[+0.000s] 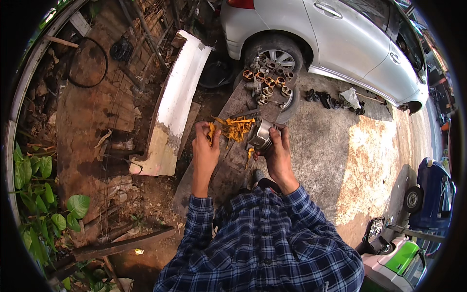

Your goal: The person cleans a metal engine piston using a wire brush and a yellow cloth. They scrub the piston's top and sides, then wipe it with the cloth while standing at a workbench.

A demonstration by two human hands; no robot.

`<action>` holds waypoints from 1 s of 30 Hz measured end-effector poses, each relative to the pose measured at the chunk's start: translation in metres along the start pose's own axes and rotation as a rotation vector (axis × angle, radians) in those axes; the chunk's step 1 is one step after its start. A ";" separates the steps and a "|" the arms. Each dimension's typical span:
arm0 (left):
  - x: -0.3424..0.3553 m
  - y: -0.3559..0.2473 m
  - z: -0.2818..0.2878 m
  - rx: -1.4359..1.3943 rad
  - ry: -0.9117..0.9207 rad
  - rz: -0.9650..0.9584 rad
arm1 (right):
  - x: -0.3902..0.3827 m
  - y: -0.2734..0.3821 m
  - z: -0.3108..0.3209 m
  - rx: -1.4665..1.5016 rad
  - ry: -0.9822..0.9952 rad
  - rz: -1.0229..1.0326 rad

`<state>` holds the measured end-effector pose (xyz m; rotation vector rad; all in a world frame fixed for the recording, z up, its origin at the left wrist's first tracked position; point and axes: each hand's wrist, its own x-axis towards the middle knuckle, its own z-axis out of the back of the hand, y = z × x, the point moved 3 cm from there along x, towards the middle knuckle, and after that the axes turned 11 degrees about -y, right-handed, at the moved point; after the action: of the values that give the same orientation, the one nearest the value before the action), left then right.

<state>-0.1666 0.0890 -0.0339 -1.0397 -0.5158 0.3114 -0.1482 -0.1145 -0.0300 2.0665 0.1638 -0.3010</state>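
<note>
My right hand [279, 158] is wrapped round a silver engine piston [261, 134], its thumb on the upper side. To the left of it, my left hand [205, 152] pinches a strip of yellow cloth [211, 132]. Between the hands, a heap of shredded yellow rag [238, 129] lies on a dark, worn board [224, 168]. Beyond the heap is a narrow dark tool [244, 115], partly hidden. Farther along stands a group of several round metal parts [268, 82], some with orange-brown rims.
A silver car [335, 46] stands at the far right, near some black parts [323, 99] on the concrete. Left of the board leans a white body panel [177, 92]. Leafy plants [48, 194] and a wooden beam [124, 242] are at lower left; a blue vehicle [430, 194] is at right.
</note>
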 end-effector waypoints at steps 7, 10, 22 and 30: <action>-0.005 -0.004 -0.002 0.255 0.048 -0.147 | 0.002 -0.001 0.002 0.023 -0.017 -0.020; -0.001 0.001 0.002 0.294 0.059 -0.154 | 0.002 0.001 0.001 0.023 -0.010 -0.023; -0.012 -0.023 -0.009 -0.186 0.131 0.073 | 0.004 -0.004 -0.013 0.048 -0.008 -0.027; -0.021 -0.001 -0.022 -0.094 0.091 0.088 | 0.007 -0.013 -0.017 0.261 0.038 -0.051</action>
<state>-0.1724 0.0619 -0.0473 -1.1648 -0.4065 0.3177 -0.1420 -0.0932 -0.0352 2.3300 0.2097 -0.3280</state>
